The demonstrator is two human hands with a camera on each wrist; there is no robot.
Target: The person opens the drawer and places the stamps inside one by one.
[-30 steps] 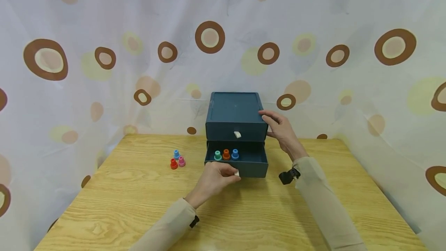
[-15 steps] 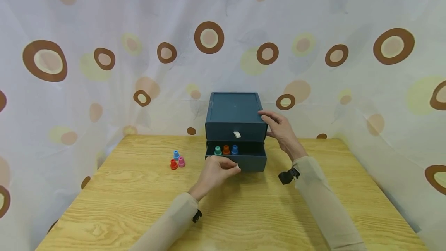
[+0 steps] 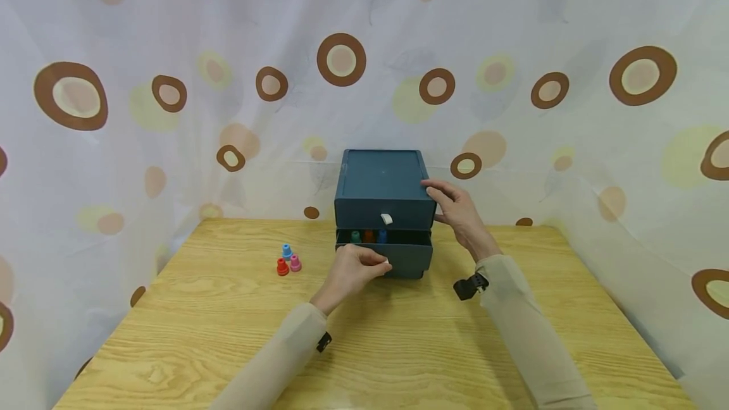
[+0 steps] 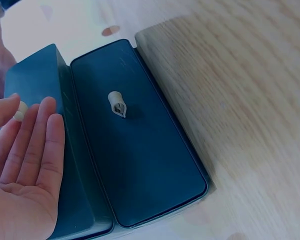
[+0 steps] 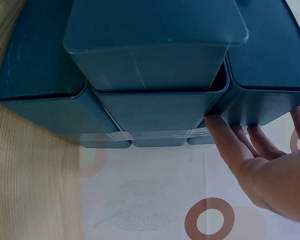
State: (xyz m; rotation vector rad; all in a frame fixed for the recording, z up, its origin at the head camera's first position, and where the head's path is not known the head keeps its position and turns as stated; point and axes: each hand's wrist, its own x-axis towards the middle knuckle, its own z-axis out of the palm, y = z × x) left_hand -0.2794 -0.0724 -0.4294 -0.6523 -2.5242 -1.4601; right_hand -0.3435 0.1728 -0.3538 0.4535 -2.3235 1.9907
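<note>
A dark blue drawer cabinet (image 3: 384, 176) stands at the back of the table. Its middle drawer (image 3: 410, 257) is partly out, and my left hand (image 3: 350, 271) pinches the white pull tab (image 4: 21, 111) on its front. Inside it, the tops of a green cone-shaped piece (image 3: 355, 237), an orange one (image 3: 369, 236) and a blue one (image 3: 382, 236) show above the drawer front. My right hand (image 3: 460, 214) rests against the cabinet's right side near the top, fingers spread along its edge in the right wrist view. The top drawer (image 3: 364, 212) is closed.
Left of the cabinet, a light blue cone-shaped piece (image 3: 287, 252), a red one (image 3: 282, 266) and a pink one (image 3: 295, 262) stand together on the wooden table (image 3: 228, 309). A patterned curtain (image 3: 381, 5) hangs behind. Below the open drawer is a closed drawer (image 4: 145, 150).
The middle drawer has slid inward, away from me, with my left hand on its tab. Less of the pieces inside shows now. My right hand has stayed at the cabinet's side.
</note>
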